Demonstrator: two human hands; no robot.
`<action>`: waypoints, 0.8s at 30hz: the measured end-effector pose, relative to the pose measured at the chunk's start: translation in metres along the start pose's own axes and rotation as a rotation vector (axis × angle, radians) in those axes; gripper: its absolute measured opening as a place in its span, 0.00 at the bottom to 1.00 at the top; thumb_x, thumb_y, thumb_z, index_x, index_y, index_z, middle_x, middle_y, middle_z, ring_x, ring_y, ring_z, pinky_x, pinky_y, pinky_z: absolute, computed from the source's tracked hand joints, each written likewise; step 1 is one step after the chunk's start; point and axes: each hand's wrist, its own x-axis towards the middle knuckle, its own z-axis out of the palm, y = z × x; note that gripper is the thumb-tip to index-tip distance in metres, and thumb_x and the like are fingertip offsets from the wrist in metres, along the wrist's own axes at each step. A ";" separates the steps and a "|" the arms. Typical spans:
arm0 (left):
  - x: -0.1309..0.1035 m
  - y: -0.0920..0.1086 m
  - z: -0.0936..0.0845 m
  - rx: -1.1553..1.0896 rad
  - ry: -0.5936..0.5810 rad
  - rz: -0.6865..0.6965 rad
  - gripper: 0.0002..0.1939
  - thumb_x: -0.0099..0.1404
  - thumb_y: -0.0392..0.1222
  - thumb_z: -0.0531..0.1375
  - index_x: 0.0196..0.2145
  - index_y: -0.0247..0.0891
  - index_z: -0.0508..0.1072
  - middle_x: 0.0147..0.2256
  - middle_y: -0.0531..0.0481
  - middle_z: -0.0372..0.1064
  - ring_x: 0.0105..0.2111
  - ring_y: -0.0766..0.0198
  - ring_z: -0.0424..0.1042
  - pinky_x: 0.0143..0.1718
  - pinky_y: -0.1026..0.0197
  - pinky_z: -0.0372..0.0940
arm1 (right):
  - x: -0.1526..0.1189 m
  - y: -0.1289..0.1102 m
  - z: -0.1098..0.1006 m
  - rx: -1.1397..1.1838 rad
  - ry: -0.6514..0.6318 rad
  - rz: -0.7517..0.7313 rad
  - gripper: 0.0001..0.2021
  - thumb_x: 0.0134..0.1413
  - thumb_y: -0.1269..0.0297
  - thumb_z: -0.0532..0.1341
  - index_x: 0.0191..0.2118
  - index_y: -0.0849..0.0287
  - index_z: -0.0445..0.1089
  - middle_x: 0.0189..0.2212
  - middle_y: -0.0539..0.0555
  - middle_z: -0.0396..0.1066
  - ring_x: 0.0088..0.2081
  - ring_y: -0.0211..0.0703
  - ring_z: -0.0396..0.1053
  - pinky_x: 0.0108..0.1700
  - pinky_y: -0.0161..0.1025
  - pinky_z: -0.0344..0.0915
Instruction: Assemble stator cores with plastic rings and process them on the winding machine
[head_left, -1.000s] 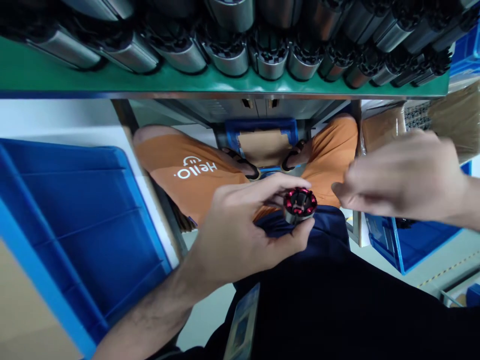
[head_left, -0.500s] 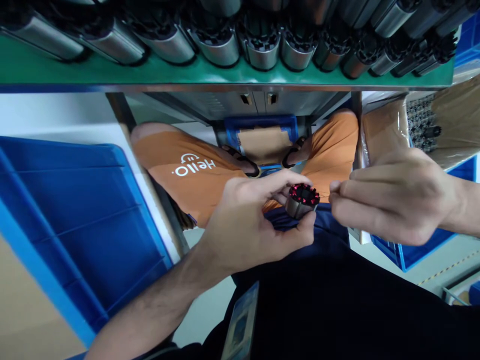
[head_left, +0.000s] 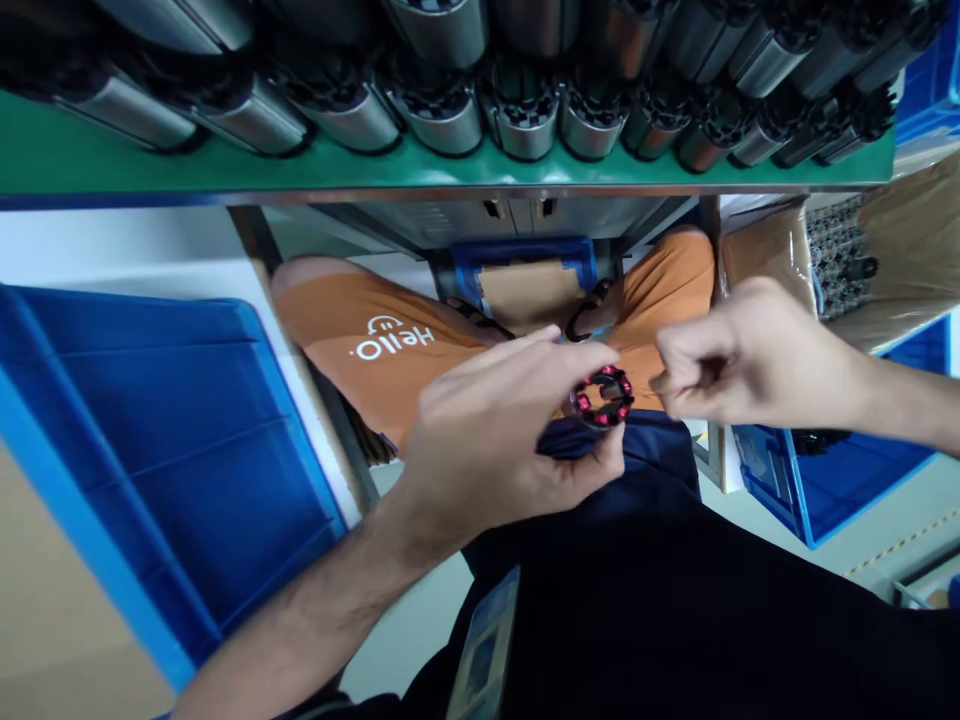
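Note:
My left hand [head_left: 491, 435] is closed around a motor stator [head_left: 606, 415], thumb on its near side and fingers on its far side. The stator is a short metal cylinder with black toothed plastic at its end and red parts inside the ring. Its hollow end faces up toward me. To the right of it, slightly apart, my right hand [head_left: 750, 360] is blurred by motion, with its fingers curled and pressed together. Whatever sits between those fingertips, if anything, is hidden.
Rows of larger metal stators [head_left: 442, 125] stand along a green bench top [head_left: 337, 172] ahead. A blue bin [head_left: 150, 430] lies left. At right, a plastic-lined carton [head_left: 769, 250] holds many small stators, above another blue bin [head_left: 847, 500]. A blue tray [head_left: 465, 270] with cardboard sits below.
The stator has tipped so its open end now faces me, showing through its bore. My right hand has rotated and risen slightly, still beside it. The view has shifted a little.

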 end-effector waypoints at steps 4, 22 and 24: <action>-0.005 -0.001 0.000 -0.120 -0.056 -0.226 0.14 0.73 0.37 0.69 0.55 0.44 0.81 0.48 0.51 0.89 0.44 0.60 0.91 0.51 0.60 0.87 | -0.015 -0.011 -0.019 -0.279 0.211 -0.165 0.20 0.70 0.56 0.76 0.27 0.53 0.73 0.21 0.46 0.66 0.24 0.34 0.61 0.24 0.38 0.53; -0.012 -0.003 0.004 -0.041 -0.004 -0.139 0.16 0.75 0.38 0.72 0.58 0.48 0.81 0.53 0.53 0.90 0.53 0.56 0.91 0.66 0.53 0.85 | -0.011 -0.015 -0.019 -0.273 0.175 -0.140 0.23 0.67 0.53 0.80 0.27 0.53 0.72 0.21 0.46 0.64 0.24 0.36 0.57 0.27 0.40 0.54; -0.015 -0.003 0.003 0.005 0.082 -0.041 0.14 0.77 0.36 0.72 0.56 0.50 0.82 0.56 0.54 0.89 0.54 0.57 0.90 0.74 0.47 0.81 | -0.011 -0.013 -0.026 -0.116 0.160 -0.099 0.21 0.62 0.51 0.84 0.30 0.55 0.76 0.28 0.47 0.74 0.27 0.35 0.66 0.28 0.37 0.61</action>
